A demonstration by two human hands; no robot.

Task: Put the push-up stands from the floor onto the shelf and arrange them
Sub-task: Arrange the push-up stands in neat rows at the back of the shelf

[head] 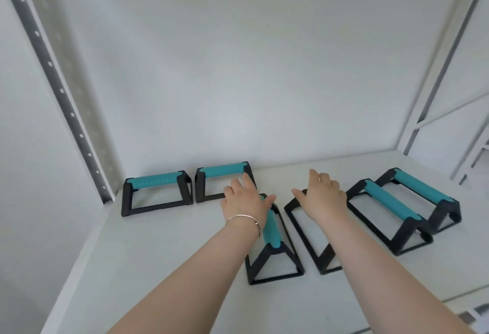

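- Six stands (272, 230) sit on the shelf (148, 254); two are mid-shelf, under the hands.
- Left hand (244, 202) rests half-open on one teal grip; right hand (324, 196) covers another, hold unclear.
- Likely light, rigid frames; the padded bar looks the best hold.

Six black push-up stands (272, 241) with teal grips stand upright on the white shelf (158, 267).

A white wall (251, 69) stands behind. A perforated grey upright (57, 87) rises at left; a bracelet (244, 218) circles one wrist.
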